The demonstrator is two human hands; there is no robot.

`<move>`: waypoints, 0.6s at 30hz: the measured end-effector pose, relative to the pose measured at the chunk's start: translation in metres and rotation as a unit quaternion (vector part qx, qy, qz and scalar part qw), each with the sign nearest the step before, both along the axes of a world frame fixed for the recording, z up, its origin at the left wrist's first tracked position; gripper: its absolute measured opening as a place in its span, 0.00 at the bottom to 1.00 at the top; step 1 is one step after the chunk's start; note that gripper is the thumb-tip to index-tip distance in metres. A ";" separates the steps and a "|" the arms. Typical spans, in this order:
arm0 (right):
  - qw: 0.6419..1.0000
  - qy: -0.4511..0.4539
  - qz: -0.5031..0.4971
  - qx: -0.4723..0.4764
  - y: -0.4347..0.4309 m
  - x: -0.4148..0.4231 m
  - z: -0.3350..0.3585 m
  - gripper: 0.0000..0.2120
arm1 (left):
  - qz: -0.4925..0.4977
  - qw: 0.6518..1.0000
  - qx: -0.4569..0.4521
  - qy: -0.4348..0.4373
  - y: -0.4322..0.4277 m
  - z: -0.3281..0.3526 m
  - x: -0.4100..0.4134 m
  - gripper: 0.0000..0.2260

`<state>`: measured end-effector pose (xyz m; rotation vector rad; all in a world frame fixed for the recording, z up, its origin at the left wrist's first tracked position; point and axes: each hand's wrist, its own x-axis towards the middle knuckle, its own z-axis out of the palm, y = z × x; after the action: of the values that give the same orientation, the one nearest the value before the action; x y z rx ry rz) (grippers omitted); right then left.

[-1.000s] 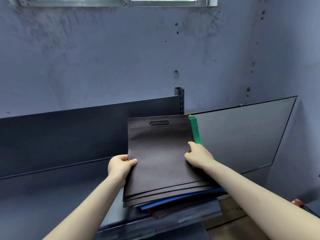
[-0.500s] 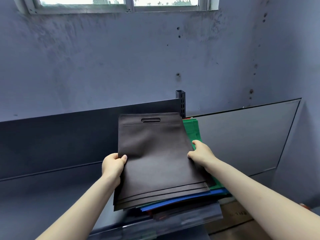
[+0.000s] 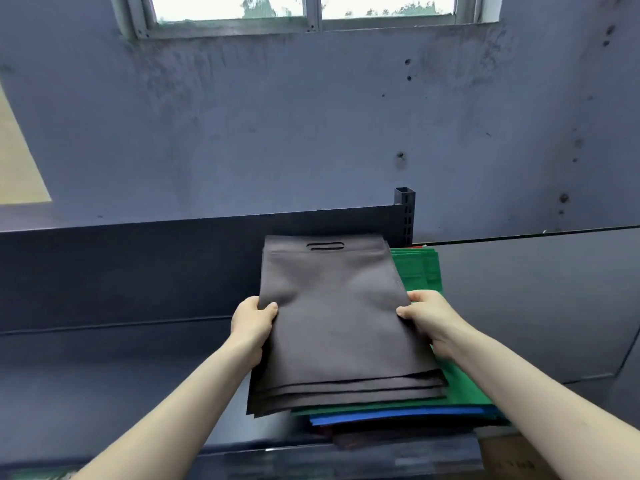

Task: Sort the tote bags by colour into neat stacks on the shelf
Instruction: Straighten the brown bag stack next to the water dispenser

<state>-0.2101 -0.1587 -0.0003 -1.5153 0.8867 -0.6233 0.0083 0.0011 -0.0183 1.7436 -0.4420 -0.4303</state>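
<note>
Both hands are gripping a small stack of dark brown tote bags point(image 3: 332, 323), one at each long side. The left hand point(image 3: 251, 325) is pinching the left edge, thumb lying on top and fingers tucked underneath; the right hand point(image 3: 427, 318) is clamping the right edge the same way, thumb on the upper face and fingers curled under. The brown stack is made up of several flat bags, their bottom edges fanned slightly toward the camera, and the top bag is showing a die-cut handle slot point(image 3: 325, 246) near its far end. Underneath and offset to the right, green tote bags point(image 3: 417, 271) are lying flat, and a blue tote bag point(image 3: 398, 415) is peeking out below them at the near edge, with something darker under that which is too blurred to make out. The whole pile is sitting on a dark metal shelf point(image 3: 131, 341), close to its slotted upright post point(image 3: 404, 216), in front of a stained grey wall point(image 3: 311, 133) beneath a window point(image 3: 311, 12).
</note>
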 end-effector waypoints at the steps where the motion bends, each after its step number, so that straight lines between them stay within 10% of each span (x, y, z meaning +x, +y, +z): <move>1: 0.999 0.006 0.033 0.005 0.004 0.002 0.003 0.10 | 0.011 1.000 -0.008 -0.011 0.004 0.004 0.003 0.05; 18: 0.992 -0.090 0.044 -0.074 0.077 0.106 0.013 0.21 | 0.073 0.995 -0.061 0.024 0.110 0.029 0.068 0.09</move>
<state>-0.1045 -0.0814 0.0122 -1.5933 0.6432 -0.7612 0.0762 0.1113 0.0105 1.6310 -0.2978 -0.3338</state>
